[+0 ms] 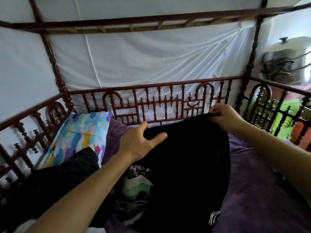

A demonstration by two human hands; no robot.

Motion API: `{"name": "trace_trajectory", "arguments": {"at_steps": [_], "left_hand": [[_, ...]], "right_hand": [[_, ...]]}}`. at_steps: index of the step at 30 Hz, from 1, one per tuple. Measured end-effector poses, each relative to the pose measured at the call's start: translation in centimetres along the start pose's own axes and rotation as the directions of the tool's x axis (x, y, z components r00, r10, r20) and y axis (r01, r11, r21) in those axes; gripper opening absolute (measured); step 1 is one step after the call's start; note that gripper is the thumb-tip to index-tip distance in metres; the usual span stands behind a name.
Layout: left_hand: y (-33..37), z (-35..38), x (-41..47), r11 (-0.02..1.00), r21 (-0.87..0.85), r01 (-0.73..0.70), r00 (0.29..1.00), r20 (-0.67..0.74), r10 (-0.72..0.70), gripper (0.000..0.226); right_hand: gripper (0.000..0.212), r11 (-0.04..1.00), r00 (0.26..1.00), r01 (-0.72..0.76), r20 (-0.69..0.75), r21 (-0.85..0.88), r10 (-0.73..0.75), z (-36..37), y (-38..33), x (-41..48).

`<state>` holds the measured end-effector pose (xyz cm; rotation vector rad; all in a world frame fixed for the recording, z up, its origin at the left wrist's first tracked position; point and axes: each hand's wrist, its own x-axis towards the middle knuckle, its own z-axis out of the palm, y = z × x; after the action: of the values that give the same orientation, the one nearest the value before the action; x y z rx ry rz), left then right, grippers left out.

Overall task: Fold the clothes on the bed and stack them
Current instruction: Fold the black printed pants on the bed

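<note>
— Grip check first: how does each hand have the cloth?

— Both grips are closed on one edge of the black shirt (185, 165). The left hand (139, 143) has its thumb laid across the near face of the fabric, with the fingers curled over the edge behind it. The right hand (225, 116) is balled up and pinches a bunched bit of the same edge.

— And where is the shirt from there?

— It hangs from that edge back toward the person, so its long axis runs from the hands down to the person's body. The held edge runs across the bed and is tilted, with the right hand higher and farther out, close to the carved rail (151, 101). A pale print shows low on the left side of the cloth.

— What does the next move turn on?

— Probably where the shirt can be spread out. Open purple blanket (260, 190) lies to the right, on the right hand's side. To the left, under the left forearm, is a second dark garment (64, 175), and beyond it a bright patterned pillow (79, 137). Swinging the edge right and lowering it looks like the simpler way to lay the shirt flat.

— Any risk?

— The cloth between the hands is slack, so it could land creased.
</note>
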<state>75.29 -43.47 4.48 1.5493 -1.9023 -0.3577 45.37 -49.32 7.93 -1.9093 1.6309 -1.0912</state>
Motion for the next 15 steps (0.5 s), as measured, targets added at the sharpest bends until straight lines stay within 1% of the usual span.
{"name": "trace_trajectory", "arguments": {"at_steps": [1,2,3,4,5,6,8,9,10,12,13,14,15], "left_hand": [[0.7,0.0,0.1,0.958,0.285,-0.038,0.999,0.003,0.038,0.048],[1.2,0.1,0.3,0.902,0.428,-0.052,0.998,-0.017,0.066,0.049],[1.2,0.1,0.7,0.895,0.445,-0.038,0.998,-0.031,0.058,0.04],[0.7,-0.2,1.1,0.922,0.388,-0.02,0.999,-0.034,0.036,0.026],[-0.2,-0.4,1.4,0.949,0.316,0.013,1.0,-0.01,-0.01,0.014],[-1.3,-0.7,1.6,0.96,0.279,0.024,0.999,0.026,-0.032,0.01],[-3.3,-1.3,1.7,0.96,0.279,0.014,0.998,0.048,-0.029,0.009],[-4.1,-1.6,1.6,0.967,0.254,0.033,0.999,0.018,-0.039,0.011],[-4.6,-1.9,1.7,0.979,0.196,0.063,0.998,-0.024,-0.059,0.013],[-5.4,-2.7,2.2,0.996,-0.011,0.091,0.989,-0.114,-0.092,0.02],[-5.5,-3.2,2.5,0.985,-0.143,0.094,0.984,-0.14,-0.114,0.025],[-5.2,-3.8,2.8,0.957,-0.272,0.1,0.978,-0.149,-0.145,0.034],[-4.9,-4.2,3.2,0.919,-0.382,0.091,0.976,-0.147,-0.158,0.045]], "right_hand": [[0.014,1.0,1.0,-0.01,-0.001,0.019,0.01,0.1,0.8,0.0],[0.011,0.999,1.0,-0.01,0.012,0.05,0.009,0.1,1.3,0.0],[0.008,0.998,1.0,0.004,0.031,0.066,-0.006,0.2,1.7,0.0],[0.005,0.998,0.998,0.037,0.046,0.051,-0.039,0.2,2.0,0.0],[0.004,0.997,0.995,0.08,0.055,0.006,-0.08,0.1,2.3,0.0],[0.006,0.99,0.991,0.124,0.064,-0.063,-0.12,0.0,2.5,0.1],[0.015,0.956,0.982,0.183,0.09,-0.231,-0.166,0.3,3.4,0.3],[0.019,0.931,0.979,0.197,0.107,-0.308,-0.172,0.7,3.9,0.5],[0.021,0.906,0.978,0.201,0.12,-0.372,-0.168,1.1,4.4,0.7],[0.014,0.88,0.987,0.152,0.12,-0.45,-0.109,2.1,5.2,1.4],[0.011,0.89,0.991,0.11,0.117,-0.442,-0.065,2.6,5.4,1.8],[0.012,0.927,0.993,0.066,0.115,-0.368,-0.025,3.0,5.1,2.3],[0.015,0.974,0.993,0.009,0.119,-0.226,0.019,3.4,4.6,2.9]]}}
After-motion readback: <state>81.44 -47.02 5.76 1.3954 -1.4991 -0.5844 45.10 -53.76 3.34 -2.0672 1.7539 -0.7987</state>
